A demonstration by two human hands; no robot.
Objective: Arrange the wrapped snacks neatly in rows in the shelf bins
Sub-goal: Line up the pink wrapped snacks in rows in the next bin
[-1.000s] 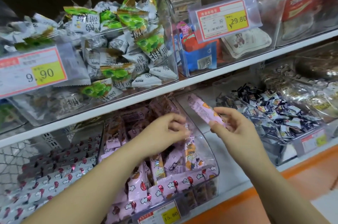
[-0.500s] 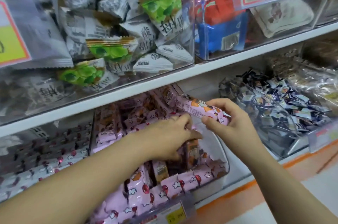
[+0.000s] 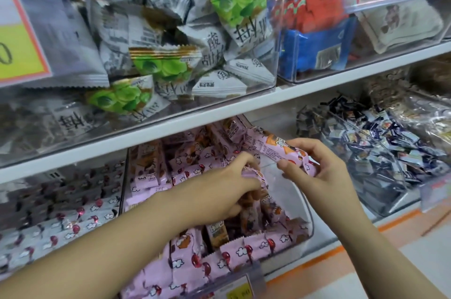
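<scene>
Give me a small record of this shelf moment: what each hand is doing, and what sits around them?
place: shop shelf with clear bins
left-hand grip: curled round pink packs inside the middle bin
right-hand grip: pinches one pink bar above that bin
shelf above: green-and-white packets
bin to the right: dark blue sweets

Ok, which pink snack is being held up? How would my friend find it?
Find the white shelf board, then the clear bin of pink snacks under it. Above its right side, the right hand pinches one long pink bar. Unlike the rest, it is held clear of the pile and lies sideways.
</scene>
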